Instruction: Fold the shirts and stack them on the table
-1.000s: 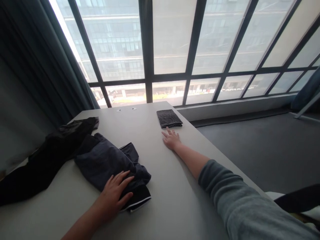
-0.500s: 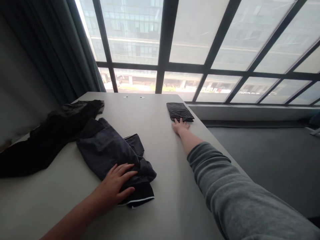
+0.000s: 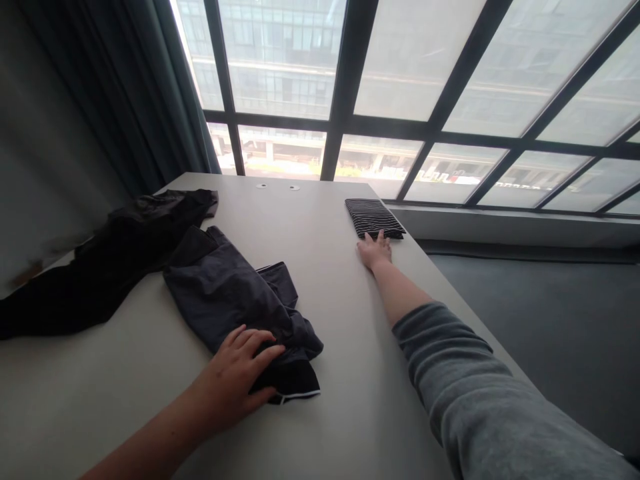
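Crumpled on the white table (image 3: 330, 293) lies a dark grey garment (image 3: 230, 287) with black, white-edged trim; its exact kind is unclear. My left hand (image 3: 245, 370) rests over its near end, fingers spread. Farther off, by the table's right edge, sits a folded black cloth with white stripes (image 3: 375, 217). My right hand (image 3: 375, 252) reaches out to it with fingers apart, the fingertips at its near edge. Whether they press on it or only touch it, I cannot tell.
Black clothing (image 3: 110, 267) is heaped along the table's left side. Two small white fittings (image 3: 294, 188) are set near the far edge. Beyond stand a window wall (image 3: 340, 120) and a dark curtain (image 3: 165, 100). Grey floor (image 3: 550, 320) lies to the right.
The whole view has shifted, so things appear slightly farther right and higher. Both hands stay at the same garments, my left fingers a little more lifted and bent.
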Demonstrator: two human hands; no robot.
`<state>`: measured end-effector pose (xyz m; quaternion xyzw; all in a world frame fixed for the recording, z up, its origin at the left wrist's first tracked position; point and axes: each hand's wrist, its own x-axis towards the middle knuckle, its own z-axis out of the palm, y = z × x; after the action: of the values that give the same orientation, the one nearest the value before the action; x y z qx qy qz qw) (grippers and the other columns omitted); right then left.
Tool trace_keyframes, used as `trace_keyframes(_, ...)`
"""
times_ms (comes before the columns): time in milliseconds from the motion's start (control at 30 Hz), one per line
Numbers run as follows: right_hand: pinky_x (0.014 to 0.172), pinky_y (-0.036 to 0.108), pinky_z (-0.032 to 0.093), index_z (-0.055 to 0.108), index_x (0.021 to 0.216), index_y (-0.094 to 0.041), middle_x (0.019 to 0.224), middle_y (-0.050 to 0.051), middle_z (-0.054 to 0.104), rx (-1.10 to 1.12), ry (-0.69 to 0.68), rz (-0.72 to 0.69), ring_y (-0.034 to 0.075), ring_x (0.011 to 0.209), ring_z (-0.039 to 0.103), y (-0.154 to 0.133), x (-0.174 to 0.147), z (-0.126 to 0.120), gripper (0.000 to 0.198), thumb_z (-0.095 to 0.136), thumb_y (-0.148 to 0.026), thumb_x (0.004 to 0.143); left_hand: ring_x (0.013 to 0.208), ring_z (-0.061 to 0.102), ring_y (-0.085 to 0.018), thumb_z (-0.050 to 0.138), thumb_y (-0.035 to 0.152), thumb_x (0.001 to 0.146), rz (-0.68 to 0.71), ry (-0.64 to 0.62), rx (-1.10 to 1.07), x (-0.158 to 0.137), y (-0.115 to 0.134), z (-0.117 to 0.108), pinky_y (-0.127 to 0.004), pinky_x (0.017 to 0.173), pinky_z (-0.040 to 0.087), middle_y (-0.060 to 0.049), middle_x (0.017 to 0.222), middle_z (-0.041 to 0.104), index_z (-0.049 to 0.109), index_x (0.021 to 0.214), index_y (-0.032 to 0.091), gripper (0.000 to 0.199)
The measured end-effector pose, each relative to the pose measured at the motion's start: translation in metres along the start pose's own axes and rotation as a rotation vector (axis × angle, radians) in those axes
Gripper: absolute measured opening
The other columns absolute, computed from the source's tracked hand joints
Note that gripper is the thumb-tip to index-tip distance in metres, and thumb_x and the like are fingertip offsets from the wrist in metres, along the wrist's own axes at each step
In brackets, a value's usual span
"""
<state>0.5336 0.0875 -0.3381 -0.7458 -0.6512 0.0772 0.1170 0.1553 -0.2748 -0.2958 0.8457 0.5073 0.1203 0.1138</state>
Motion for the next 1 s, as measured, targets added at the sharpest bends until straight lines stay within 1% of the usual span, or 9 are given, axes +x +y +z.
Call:
trace_keyframes(133,0.133,0.057,0.009,0.052,0.16,-0.016,0.173,0.016,0.034,0.063,-0.026,-0.326,0.035,0.164,0.015,-0.015,-0.066,0.0,0.061,0.037,-0.045,0.108,0.104,0.067,-0.031,0.066,0.032,0.092,-0.127,0.108,0.139,0.003,0.014,-0.006,-0.05,0.098,0.052,-0.009,0.114,0.071,0.07,0.125,0.031,0.034)
trace_keyframes(233,0.13,0.056,0.027,0.067,0.145,-0.022,0.163,0.013,0.05,0.272,-0.199,-0.734,0.033,0.161,0.027,-0.033,-0.153,-0.008,0.053,0.045,-0.05,0.106,0.09,0.067,-0.029,0.064,0.04,0.095,-0.245,0.083,0.204,0.001,0.018,-0.008,-0.044,0.083,0.053,-0.009,0.101,0.07,0.069,0.113,0.027,0.023)
trace_keyframes(300,0.127,0.053,0.033,0.066,0.144,-0.028,0.154,0.01,0.06,0.416,-0.282,-1.008,0.03,0.153,0.044,-0.045,-0.219,-0.015,0.048,0.051,-0.052,0.106,0.088,0.068,-0.031,0.066,0.05,0.093,-0.327,0.061,0.211,-0.004,0.018,-0.004,-0.043,0.079,0.054,-0.011,0.1,0.068,0.068,0.112,0.025,0.031)
trace_keyframes(400,0.124,0.049,0.039,0.058,0.152,-0.033,0.146,0.009,0.066,0.47,-0.364,-1.179,0.027,0.133,0.064,-0.061,-0.297,-0.021,0.057,0.066,-0.054,0.099,0.102,0.068,-0.037,0.08,0.062,0.078,-0.342,0.061,0.186,-0.01,0.014,0.006,-0.047,0.085,0.056,-0.016,0.116,0.067,0.066,0.127,0.025,0.064)
trace_keyframes(500,0.121,0.055,0.041,0.054,0.156,-0.028,0.153,0.016,0.058,0.339,-0.315,-1.173,0.035,0.136,0.06,-0.072,-0.329,-0.016,0.078,0.081,-0.052,0.087,0.127,0.059,-0.043,0.083,0.05,0.075,-0.287,0.113,0.119,-0.008,0.008,0.014,-0.054,0.105,0.051,-0.02,0.14,0.06,0.062,0.142,0.024,0.075)
trace_keyframes(633,0.11,0.05,0.049,0.064,0.144,-0.022,0.134,0.015,0.068,0.288,-0.182,-0.97,0.033,0.12,0.064,-0.086,-0.329,-0.006,0.061,0.078,-0.032,0.086,0.129,0.059,-0.032,0.062,0.021,0.086,-0.197,0.226,-0.044,0.007,-0.001,0.015,-0.049,0.116,0.044,-0.011,0.133,0.067,0.07,0.129,0.025,0.044)
trace_keyframes(833,0.095,0.04,0.05,0.076,0.109,-0.02,0.105,0.009,0.073,0.387,-0.158,-0.76,0.027,0.099,0.066,-0.107,-0.34,-0.013,0.02,0.069,-0.024,0.091,0.102,0.069,-0.026,0.053,0.018,0.091,-0.007,0.379,-0.199,0.016,0.003,0.013,-0.042,0.097,0.051,-0.007,0.105,0.075,0.069,0.1,0.022,0.019)
trace_keyframes(933,0.087,0.033,0.049,0.074,0.101,-0.022,0.098,0.005,0.074,0.583,-0.198,-0.657,0.024,0.093,0.066,-0.103,-0.341,-0.021,0.027,0.06,-0.008,0.082,0.092,0.07,-0.026,0.056,0.015,0.088,0.063,0.383,-0.107,0.013,0.012,0.013,-0.04,0.09,0.049,-0.006,0.098,0.077,0.069,0.105,0.022,0.022)
trace_keyframes(1000,0.087,0.033,0.049,0.073,0.099,-0.022,0.096,0.005,0.074,0.704,-0.167,-0.633,0.023,0.093,0.066,-0.095,-0.336,-0.026,0.033,0.055,-0.006,0.077,0.092,0.071,-0.026,0.057,0.01,0.083,-0.006,0.396,-0.043,0.013,0.013,0.01,-0.039,0.088,0.049,-0.006,0.1,0.077,0.069,0.107,0.022,0.029)
